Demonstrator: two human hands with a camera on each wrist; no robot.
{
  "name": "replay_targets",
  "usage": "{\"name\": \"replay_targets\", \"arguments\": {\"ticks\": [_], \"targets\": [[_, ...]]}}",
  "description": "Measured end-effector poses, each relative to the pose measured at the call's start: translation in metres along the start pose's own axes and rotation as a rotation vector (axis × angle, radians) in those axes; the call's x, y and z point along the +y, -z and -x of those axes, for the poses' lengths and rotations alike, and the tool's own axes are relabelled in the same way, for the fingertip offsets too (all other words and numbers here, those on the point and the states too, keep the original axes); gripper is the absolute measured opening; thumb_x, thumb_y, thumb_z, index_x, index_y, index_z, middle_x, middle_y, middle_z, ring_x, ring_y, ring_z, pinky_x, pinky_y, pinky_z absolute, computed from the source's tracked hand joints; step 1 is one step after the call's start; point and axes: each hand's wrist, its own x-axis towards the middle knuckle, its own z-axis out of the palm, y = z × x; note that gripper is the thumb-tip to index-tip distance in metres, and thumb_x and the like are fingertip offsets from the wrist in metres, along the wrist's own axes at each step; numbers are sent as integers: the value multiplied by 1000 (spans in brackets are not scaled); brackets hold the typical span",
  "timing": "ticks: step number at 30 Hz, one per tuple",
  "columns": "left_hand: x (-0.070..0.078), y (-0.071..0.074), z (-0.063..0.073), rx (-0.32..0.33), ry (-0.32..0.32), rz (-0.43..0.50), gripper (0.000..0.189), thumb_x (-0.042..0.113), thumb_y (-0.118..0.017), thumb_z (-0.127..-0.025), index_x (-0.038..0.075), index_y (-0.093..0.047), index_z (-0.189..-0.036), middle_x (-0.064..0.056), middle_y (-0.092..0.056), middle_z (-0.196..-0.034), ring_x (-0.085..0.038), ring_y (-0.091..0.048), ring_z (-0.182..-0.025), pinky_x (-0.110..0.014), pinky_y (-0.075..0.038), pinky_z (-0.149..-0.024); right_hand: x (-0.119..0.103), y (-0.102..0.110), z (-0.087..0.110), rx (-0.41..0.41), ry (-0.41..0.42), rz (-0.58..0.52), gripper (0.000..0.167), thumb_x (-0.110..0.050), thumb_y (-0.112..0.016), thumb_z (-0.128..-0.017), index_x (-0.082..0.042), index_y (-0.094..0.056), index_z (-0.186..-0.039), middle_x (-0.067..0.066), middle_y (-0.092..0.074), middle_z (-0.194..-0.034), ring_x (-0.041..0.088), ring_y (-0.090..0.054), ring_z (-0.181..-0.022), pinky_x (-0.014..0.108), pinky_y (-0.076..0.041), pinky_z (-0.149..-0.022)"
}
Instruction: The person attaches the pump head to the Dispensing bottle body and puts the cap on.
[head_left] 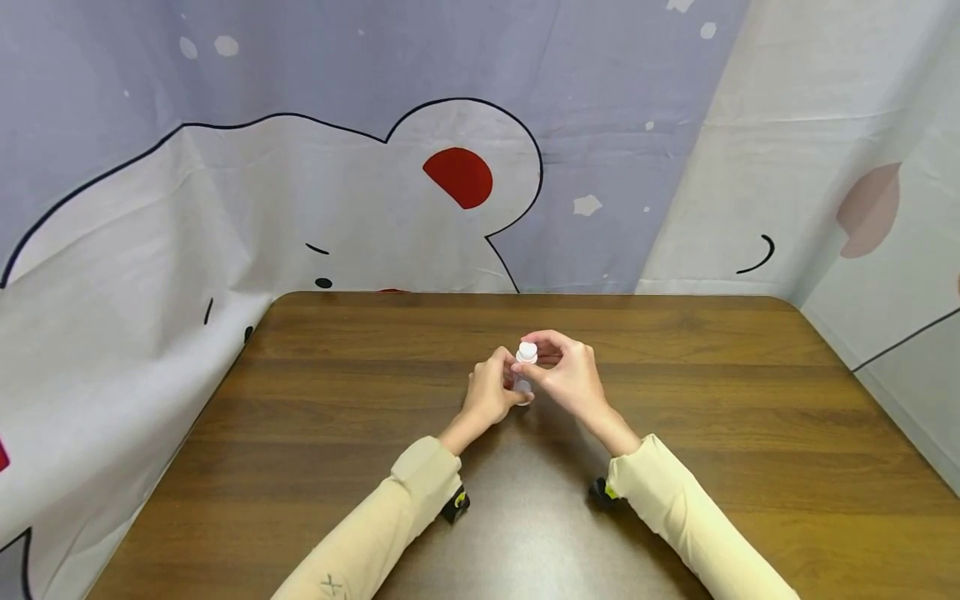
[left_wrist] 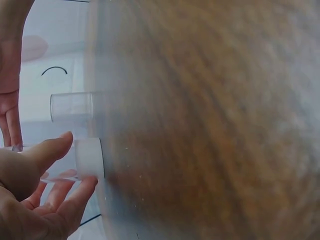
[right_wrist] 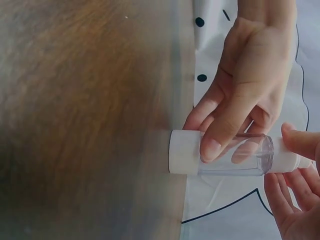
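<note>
A small clear bottle (right_wrist: 235, 169) with a white base and a white pump top (head_left: 527, 351) stands upright on the table between the hands. My left hand (head_left: 487, 393) holds its clear body, thumb on one side and fingers on the other. At the upper end, my right hand (head_left: 573, 377) pinches the white top between thumb and fingers. In the left wrist view, a clear cylindrical cap (left_wrist: 71, 107) stands on the table beyond the bottle; I cannot make it out in the head view.
A brown wood-grain table (head_left: 337, 417) lies under the hands. Behind it hangs a printed curtain (head_left: 300, 192), which also runs along both sides. Black wrist devices (head_left: 455, 505) show under both cream sleeves (head_left: 375, 529).
</note>
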Motion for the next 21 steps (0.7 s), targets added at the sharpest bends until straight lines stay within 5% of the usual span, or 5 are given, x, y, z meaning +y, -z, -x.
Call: {"name": "replay_targets", "arguments": {"ticks": [13, 21], "targets": [[3, 1, 0, 11, 12, -46, 44, 10, -87, -66, 5, -55, -95, -10, -70, -83, -22, -65, -76, -48, -49, -78, -2, -5, 1, 49, -11, -1, 34, 3, -82, -69, 13, -65, -97, 29, -69, -85, 42, -69, -78, 53, -56, -73], [3, 3, -5, -37, 49, -49, 42, 10, -87, -66, 5, -57, -95, -9, -69, -82, -20, -65, -76, -46, -48, -79, 2, -3, 1, 30, -3, -11, 36, 3, -82, -69, 12, -64, -99, 28, -69, -87, 40, -69, -80, 50, -56, -74]]}}
